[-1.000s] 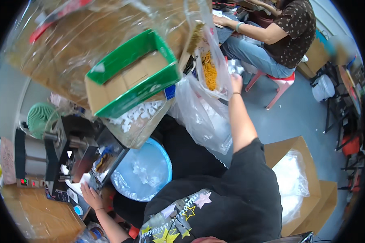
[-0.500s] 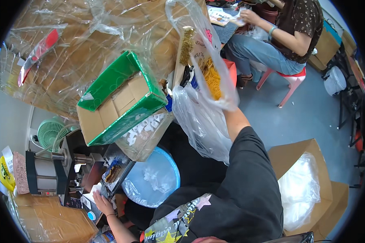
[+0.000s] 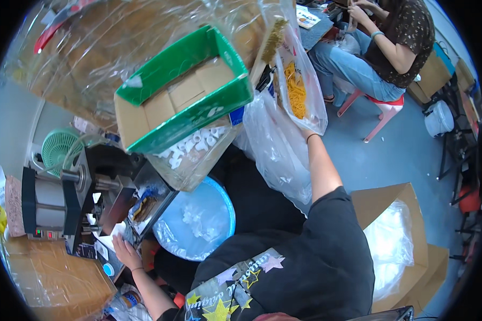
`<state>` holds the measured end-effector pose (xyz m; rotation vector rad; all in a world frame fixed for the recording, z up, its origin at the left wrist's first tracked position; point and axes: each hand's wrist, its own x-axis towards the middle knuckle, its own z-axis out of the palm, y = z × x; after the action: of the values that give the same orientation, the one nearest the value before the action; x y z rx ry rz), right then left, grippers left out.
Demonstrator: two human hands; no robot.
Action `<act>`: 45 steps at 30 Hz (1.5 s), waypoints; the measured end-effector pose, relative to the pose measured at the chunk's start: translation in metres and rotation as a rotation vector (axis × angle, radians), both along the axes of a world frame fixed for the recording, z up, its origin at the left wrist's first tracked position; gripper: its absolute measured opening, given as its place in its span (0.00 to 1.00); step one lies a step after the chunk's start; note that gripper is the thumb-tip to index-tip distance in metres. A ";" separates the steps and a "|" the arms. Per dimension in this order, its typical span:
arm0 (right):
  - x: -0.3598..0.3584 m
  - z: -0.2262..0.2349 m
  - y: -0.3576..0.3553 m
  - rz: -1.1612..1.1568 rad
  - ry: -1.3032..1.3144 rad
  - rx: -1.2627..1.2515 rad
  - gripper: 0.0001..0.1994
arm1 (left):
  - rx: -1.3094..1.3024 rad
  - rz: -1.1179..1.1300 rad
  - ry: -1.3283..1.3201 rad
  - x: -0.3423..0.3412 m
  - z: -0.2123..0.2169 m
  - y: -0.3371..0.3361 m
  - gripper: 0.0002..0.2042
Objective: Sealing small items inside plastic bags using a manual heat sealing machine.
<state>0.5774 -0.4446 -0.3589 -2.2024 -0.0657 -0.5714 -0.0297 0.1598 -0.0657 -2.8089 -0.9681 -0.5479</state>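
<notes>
My right hand reaches up to a clear plastic bag; the bag's film covers most of its fingers, so its grip is hidden. Yellow strands, like cords or rubber bands, lie in the bag's upper part, just beyond that hand. Down at the left, my left hand rests with fingers stretched out by a small white piece, beside a black machine with metal rods. It appears to hold nothing.
A green open cardboard box stands above a tray of small white parts. Below is a blue bin with plastic scraps. A lined carton stands at right. Another person sits on a red stool. A green fan is at left.
The view has shifted, so the green box sits higher and further right. The bag around my right hand has spread, showing more of the yellow strands. My left hand stays beside the white piece.
</notes>
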 end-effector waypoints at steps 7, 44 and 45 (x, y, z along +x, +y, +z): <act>-0.039 0.137 0.024 0.335 0.326 0.300 0.16 | 0.026 0.067 -0.001 -0.020 0.012 -0.010 0.22; -0.318 0.460 0.150 1.330 0.182 -0.602 0.09 | -0.108 -0.081 -0.207 -0.020 0.061 -0.070 0.08; -0.329 0.454 0.177 1.335 0.130 -0.586 0.08 | -0.088 -0.094 -0.292 -0.014 0.063 -0.075 0.07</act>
<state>0.2485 -0.2678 0.0953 -2.1140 -1.6370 0.4026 -0.0439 0.0848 -0.0031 -2.9189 -0.9300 -0.9724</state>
